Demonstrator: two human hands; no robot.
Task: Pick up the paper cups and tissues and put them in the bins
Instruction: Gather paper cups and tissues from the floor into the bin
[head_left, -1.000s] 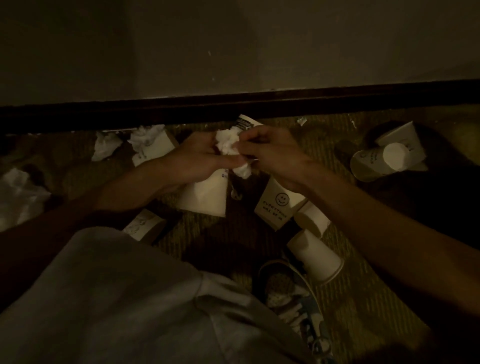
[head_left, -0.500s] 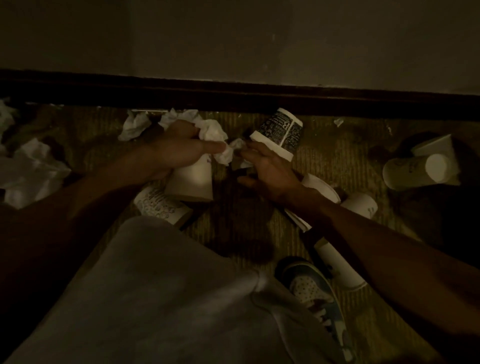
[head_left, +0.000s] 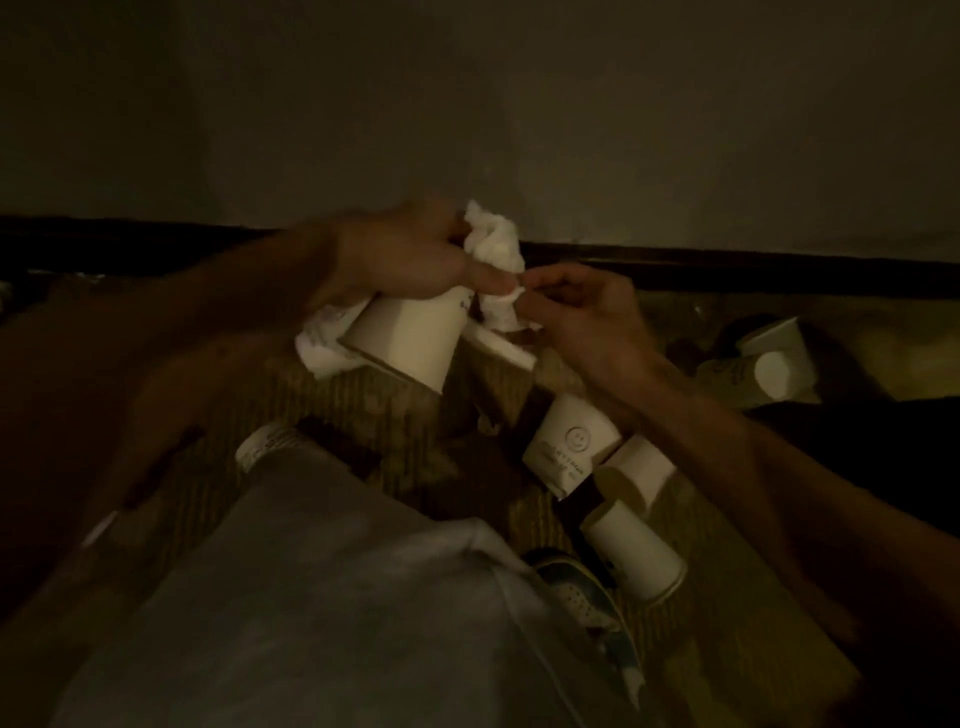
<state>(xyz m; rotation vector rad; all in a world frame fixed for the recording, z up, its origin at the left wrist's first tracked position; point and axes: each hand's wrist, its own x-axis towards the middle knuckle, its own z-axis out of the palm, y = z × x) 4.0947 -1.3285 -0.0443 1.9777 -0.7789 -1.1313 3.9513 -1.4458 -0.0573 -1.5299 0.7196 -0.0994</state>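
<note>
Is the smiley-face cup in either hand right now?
No, the smiley-face cup lies on the carpet while the left hand grips a plain cup.

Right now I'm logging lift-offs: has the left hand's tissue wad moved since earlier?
Yes, upward. The tissue wad in the left hand now crosses the baseboard onto the wall; earlier it lay below the baseboard.

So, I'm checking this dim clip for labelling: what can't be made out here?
Head view:
- Bins: outside the frame.
- Print on the white smiley-face paper cup: too dim, too small.
- Patterned paper cup, lower left: mostly hidden by grey garment.
- Left hand: motion-blurred, fingers partly behind the crumpled white tissue.
</note>
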